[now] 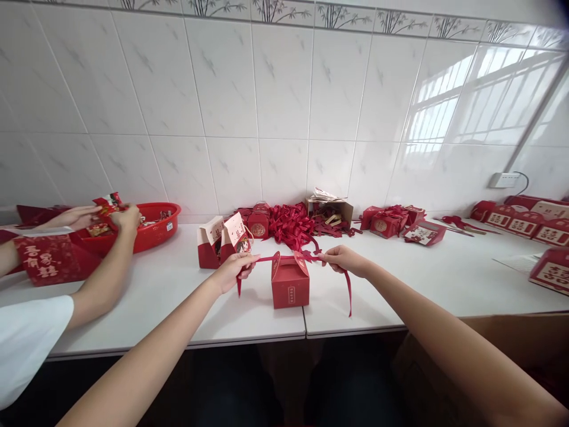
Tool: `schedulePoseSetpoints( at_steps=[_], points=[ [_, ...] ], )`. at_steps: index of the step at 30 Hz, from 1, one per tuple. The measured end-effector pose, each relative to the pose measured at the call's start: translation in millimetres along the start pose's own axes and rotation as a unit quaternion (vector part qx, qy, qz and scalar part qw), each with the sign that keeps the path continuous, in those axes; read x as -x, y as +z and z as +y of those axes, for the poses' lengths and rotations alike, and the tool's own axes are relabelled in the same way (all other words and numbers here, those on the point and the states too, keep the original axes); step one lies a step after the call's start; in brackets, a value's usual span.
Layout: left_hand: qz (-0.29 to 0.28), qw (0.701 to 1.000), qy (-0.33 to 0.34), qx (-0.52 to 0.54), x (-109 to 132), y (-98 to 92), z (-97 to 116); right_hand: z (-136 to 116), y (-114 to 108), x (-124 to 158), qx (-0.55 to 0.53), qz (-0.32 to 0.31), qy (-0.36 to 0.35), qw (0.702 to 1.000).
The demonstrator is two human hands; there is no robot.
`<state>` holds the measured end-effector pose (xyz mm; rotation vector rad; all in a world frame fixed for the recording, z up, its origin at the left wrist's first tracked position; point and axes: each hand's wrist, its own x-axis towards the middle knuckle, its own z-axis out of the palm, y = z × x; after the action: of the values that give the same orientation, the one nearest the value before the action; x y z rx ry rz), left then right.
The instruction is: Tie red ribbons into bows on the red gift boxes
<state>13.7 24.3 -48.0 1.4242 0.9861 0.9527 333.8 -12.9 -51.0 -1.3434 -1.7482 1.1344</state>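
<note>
A small red gift box [290, 289] stands upright on the white table, its top flaps raised and drawn together. A dark red ribbon [266, 259] runs through or across the flaps at the top and is stretched out to both sides. My left hand [235, 270] pinches the ribbon left of the box, with a short tail hanging below the fingers. On the right, my right hand [344, 261] grips the other stretch, and a longer tail dangles toward the table. Neither hand touches the box itself.
Two open boxes [222, 242] stand left of my box. Behind it lie a ribbon heap [291, 224] and a carton [344, 210]. At left, a co-worker's hands [127, 218] hold a red packet over a red basin [153, 237]. Finished-looking boxes [389, 224] and scissors [462, 227] lie right.
</note>
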Motion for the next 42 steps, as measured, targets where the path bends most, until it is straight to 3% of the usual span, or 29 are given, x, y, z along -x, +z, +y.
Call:
schedulePoseSetpoints(
  at_steps=[9,15,24,30,35,39,42],
  points=[
    [-0.03,0.986,-0.057,-0.152,4,-11.1,-26,14,-18,7,0.088,-0.089,0.063,0.99],
    [-0.039,0.985,-0.066,-0.156,7,-17.3,-34,31,-33,7,0.084,-0.096,0.072,0.989],
    [0.0,0.983,-0.031,-0.184,4,-24.4,-26,53,-64,14,0.102,-0.08,0.088,0.988],
    [-0.011,0.955,0.005,-0.295,6,-32.5,-7,37,-81,30,0.156,0.011,0.016,0.988],
    [0.023,0.953,0.099,-0.285,9,-37.8,4,21,-86,42,0.313,0.122,-0.078,0.939],
    [0.033,0.952,0.133,-0.275,12,-41.5,3,23,-83,44,0.353,0.185,-0.142,0.906],
    [0.052,0.932,0.197,-0.3,13,-44.9,-3,31,-80,42,0.355,0.228,-0.199,0.885]
  ],
)
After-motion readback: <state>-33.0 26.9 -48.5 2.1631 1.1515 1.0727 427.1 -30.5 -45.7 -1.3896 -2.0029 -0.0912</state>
